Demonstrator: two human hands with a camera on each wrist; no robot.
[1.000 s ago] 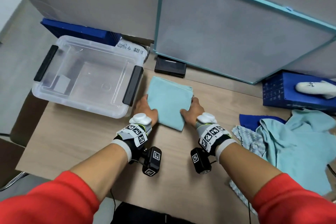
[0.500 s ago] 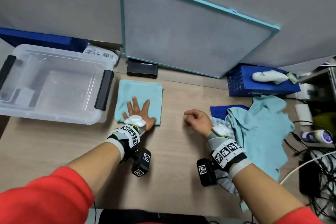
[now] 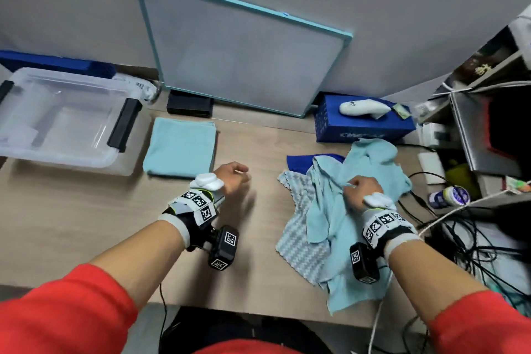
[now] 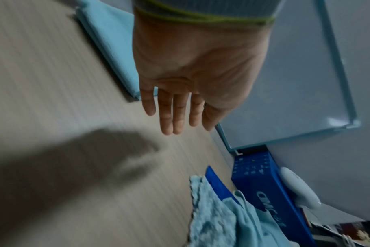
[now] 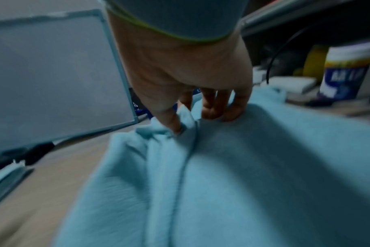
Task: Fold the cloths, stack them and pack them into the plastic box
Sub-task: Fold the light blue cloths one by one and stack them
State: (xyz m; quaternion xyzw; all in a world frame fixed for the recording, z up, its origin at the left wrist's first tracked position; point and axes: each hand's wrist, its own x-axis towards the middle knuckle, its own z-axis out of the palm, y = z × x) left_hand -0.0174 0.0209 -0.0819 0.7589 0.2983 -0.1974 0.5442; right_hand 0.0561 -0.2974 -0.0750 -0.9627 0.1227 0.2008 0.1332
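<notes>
1. Much of the rumpled light-blue cloth (image 3: 370, 169) is lying hidden under my right hand (image 3: 360, 191) and forearm; its near end is hanging over the table (image 3: 86, 224) edge, and the right wrist view is blurring it.
2. A dark blue cloth (image 3: 298, 162) is showing only a corner from beneath the pile, and a patterned pale cloth (image 3: 298, 236) is lying partly covered by the light-blue one.
3. My right grip is pinching a fold of the light-blue cloth between thumb and fingers (image 5: 211, 107), the other fingertips pressing into the fabric.
4. My left hand (image 3: 232, 178) is hovering over bare table between the cloths, fingers (image 4: 167, 115) straight and together, holding nothing.
5. The folded cloth (image 3: 181, 146) is lying flat beside the plastic box (image 3: 115, 164), apart from both hands.
6. The plastic box is being cut off by the left edge of the head view; something pale inside is too blurred to name.
7. A framed board (image 3: 244, 57) is leaning against the wall behind, a blue carton (image 3: 362, 131) with a white object (image 3: 363, 108) on top is sitting behind the pile, and tangled cables (image 3: 474, 238) are crowding the right side.
</notes>
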